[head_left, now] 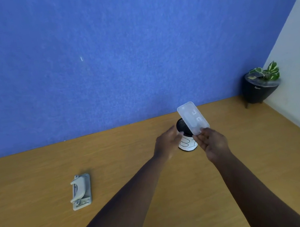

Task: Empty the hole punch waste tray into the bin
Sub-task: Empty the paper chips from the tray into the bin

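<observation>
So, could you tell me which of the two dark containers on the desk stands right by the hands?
The bin with the white label, between both hands; the plant pot sits far off in the corner.

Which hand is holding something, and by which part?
The right hand holds the clear tray by its near end, over the bin. The left hand holds nothing.

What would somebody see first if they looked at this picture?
Probably the clear waste tray, held tilted by the right hand over the small black bin with the left hand at its side. Then the grey hole punch lying alone on the wooden desk.
</observation>
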The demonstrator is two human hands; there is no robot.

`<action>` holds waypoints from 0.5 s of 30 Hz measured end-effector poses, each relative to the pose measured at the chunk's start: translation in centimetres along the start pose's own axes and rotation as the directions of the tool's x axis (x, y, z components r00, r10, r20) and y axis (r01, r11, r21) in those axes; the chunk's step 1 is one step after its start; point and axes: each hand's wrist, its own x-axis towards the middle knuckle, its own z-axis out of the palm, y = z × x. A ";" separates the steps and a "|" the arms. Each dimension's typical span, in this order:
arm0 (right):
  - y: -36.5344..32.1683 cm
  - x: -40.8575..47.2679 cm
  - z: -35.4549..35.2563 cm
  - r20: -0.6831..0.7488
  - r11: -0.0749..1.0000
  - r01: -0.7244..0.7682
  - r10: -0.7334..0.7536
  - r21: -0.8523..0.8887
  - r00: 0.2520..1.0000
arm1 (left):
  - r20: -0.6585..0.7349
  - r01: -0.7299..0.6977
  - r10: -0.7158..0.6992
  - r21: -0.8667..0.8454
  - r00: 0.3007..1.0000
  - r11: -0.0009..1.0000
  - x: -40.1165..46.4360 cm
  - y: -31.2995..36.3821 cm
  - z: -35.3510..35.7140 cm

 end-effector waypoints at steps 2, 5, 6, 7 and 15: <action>1.0 -0.8 0.5 0.063 0.999 -0.035 0.036 -0.014 0.997 | -0.058 0.140 -0.194 -0.498 0.979 0.856 -0.7 0.6 -0.6; 2.8 -2.3 1.4 0.143 0.996 -0.079 0.083 -0.038 0.986 | -0.101 0.142 -0.289 -0.689 0.952 0.711 -1.3 1.0 -2.1; 3.4 -2.7 1.7 0.167 0.995 -0.091 0.097 -0.043 0.981 | -0.109 0.145 -0.304 -0.698 0.947 0.702 -1.6 1.1 -2.6; 4.0 -3.2 1.9 0.188 0.993 -0.104 0.113 -0.054 0.976 | -0.118 0.150 -0.318 -0.697 0.941 0.701 -1.9 1.0 -3.1; 5.7 -5.4 4.2 0.250 0.937 -0.109 0.199 -0.331 0.948 | -0.244 0.161 -0.388 -0.627 0.888 0.762 -4.4 -1.1 -8.0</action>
